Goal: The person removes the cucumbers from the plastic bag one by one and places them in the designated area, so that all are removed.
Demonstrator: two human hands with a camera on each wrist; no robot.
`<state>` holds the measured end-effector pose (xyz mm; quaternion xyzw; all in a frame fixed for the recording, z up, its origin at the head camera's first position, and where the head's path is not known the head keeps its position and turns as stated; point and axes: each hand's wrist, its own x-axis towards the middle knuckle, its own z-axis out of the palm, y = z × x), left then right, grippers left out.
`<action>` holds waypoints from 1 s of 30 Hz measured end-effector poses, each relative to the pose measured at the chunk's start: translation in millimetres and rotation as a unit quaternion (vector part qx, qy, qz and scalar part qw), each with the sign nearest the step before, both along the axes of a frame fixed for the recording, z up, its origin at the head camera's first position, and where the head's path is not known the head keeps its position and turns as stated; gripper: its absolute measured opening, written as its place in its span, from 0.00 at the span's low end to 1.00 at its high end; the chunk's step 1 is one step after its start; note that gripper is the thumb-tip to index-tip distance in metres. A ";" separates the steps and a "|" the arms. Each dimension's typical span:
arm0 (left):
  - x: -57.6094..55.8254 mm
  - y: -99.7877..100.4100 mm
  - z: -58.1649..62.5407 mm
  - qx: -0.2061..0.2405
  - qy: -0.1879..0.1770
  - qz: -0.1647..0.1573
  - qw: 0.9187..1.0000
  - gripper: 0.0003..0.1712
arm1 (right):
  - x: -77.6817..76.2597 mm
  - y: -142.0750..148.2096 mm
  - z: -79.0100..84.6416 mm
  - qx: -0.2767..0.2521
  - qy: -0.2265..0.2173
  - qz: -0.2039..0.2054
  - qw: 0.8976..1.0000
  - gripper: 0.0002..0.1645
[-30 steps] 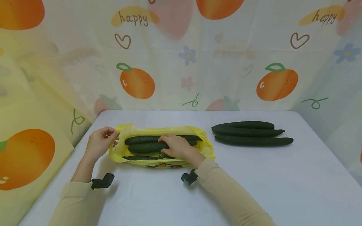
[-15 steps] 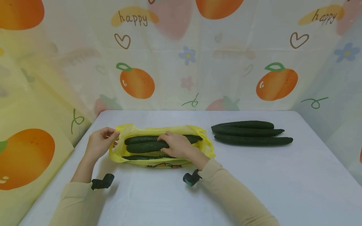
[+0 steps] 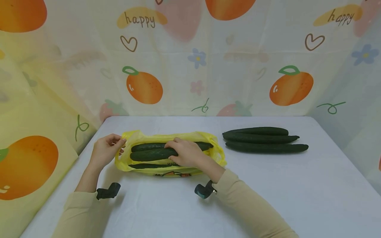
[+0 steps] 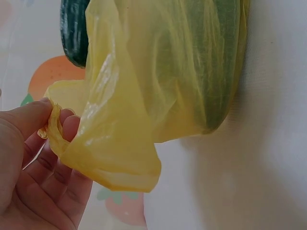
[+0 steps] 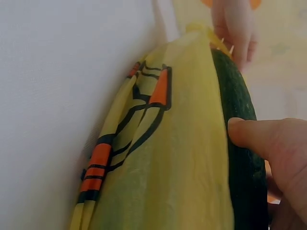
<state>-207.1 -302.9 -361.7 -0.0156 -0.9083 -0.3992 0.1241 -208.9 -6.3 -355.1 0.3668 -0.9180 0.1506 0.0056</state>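
A yellow plastic bag (image 3: 175, 137) lies on its side along the table, its mouth spread wide. My left hand (image 3: 102, 150) pinches the bag's gathered edge at the left end between thumb and fingers. Inside the bag mouth, my right hand (image 3: 189, 153) grips a dark green cucumber (image 3: 151, 154); in the right wrist view the thumb (image 5: 254, 136) presses on its side. Behind it in the bag lies another cucumber (image 3: 147, 146), and a third cucumber (image 3: 148, 166) shows along the front edge. The right hand hides the gripped cucumber's right part.
Three more cucumbers (image 3: 266, 148) lie side by side on the white table (image 3: 297, 185), to the right of the bag. A fruit-printed cloth (image 3: 235, 66) hangs behind the table and along its sides.
The gripped cucumber has shifted slightly left within the bag. My right wrist has swung a little to the right, while the left hand keeps its place on the bag's edge.
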 end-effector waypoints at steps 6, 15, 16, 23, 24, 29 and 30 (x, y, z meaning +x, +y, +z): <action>-1.0 -0.1 -1.1 -0.002 -0.002 -0.001 1.000 0.16 | 7.1 4.4 6.9 -0.016 0.021 0.005 1.000 0.23; -0.9 0.9 -0.4 -0.004 -0.001 -0.001 1.000 0.17 | 18.2 11.2 19.8 -0.042 0.042 0.022 0.998 0.23; -0.9 0.8 -0.3 -0.003 -0.002 0.000 1.000 0.17 | 19.0 12.3 21.0 -0.043 0.044 0.023 0.998 0.23; 0.0 0.8 0.3 -0.005 -0.006 0.003 1.000 0.16 | 19.5 22.1 23.0 -0.051 0.053 0.020 0.997 0.23; 0.1 0.7 0.3 -0.005 -0.006 0.003 1.000 0.16 | 19.3 23.9 23.0 -0.054 0.056 0.020 0.997 0.23; 0.7 0.4 -0.1 -0.001 0.000 -0.001 1.000 0.16 | 20.3 34.5 26.3 -0.068 0.077 0.033 0.994 0.22; 0.7 0.2 -0.2 -0.001 0.001 0.000 1.000 0.16 | 20.6 36.8 27.2 -0.069 0.080 0.035 0.994 0.22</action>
